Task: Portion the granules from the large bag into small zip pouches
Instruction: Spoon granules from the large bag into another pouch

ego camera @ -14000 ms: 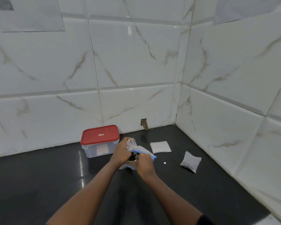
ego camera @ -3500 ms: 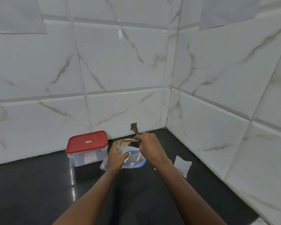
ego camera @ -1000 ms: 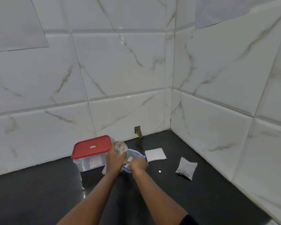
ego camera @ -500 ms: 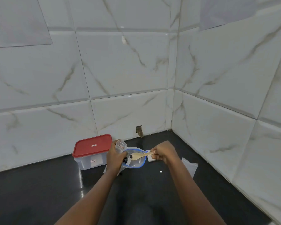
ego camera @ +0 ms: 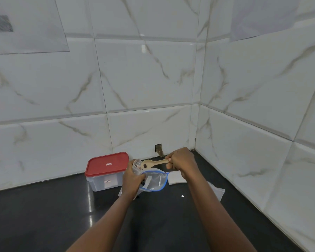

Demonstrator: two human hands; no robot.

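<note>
The wooden spoon, half a second ago dipped in the large blue-edged bag, is now lifted, carrying dark granules to the small pouch. Right hand fingers clench its handle; left hand fingers pinch pouch and bag together.
</note>
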